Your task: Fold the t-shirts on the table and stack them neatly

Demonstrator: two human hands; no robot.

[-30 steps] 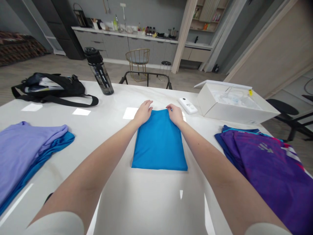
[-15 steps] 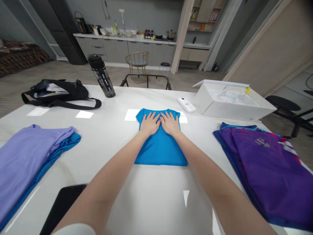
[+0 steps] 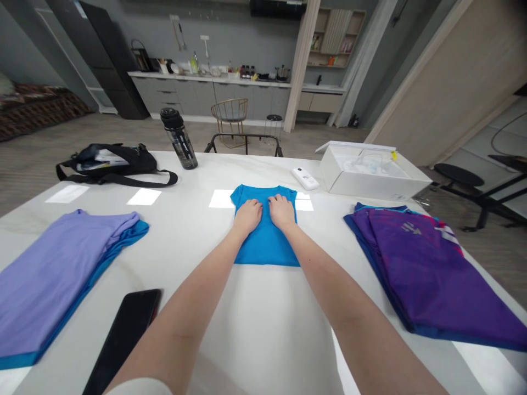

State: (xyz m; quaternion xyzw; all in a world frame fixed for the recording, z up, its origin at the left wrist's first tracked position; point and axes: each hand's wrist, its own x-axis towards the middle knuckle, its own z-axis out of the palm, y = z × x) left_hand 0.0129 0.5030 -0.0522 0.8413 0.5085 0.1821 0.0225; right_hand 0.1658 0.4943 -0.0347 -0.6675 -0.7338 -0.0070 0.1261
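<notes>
A small blue T-shirt [image 3: 269, 247] lies flat on the white table in front of me, its neck end pointing away. On its left upper part rests my left hand [image 3: 248, 215], fingers curled in and closed against the fabric. My right hand [image 3: 281, 210] is on the right upper part, its fingers bent and drawn together on the cloth. A narrow strip of shirt shows between the hands. Fingertips and any pinched cloth are partly hidden under the knuckles. My right forearm covers the shirt's lower right corner.
Lilac and blue garments [image 3: 61, 263] lie left, near a black phone [image 3: 123, 329]. Purple and navy garments [image 3: 424, 263] lie right. Further back are a black bag [image 3: 119, 164], a bottle [image 3: 181, 140], a white device [image 3: 305, 179] and an open white box [image 3: 366, 184].
Both hands have gone from flat with spread fingers to curled fingers, and have drawn slightly toward me on the shirt. The view has tilted up a little, showing more of the phone.
</notes>
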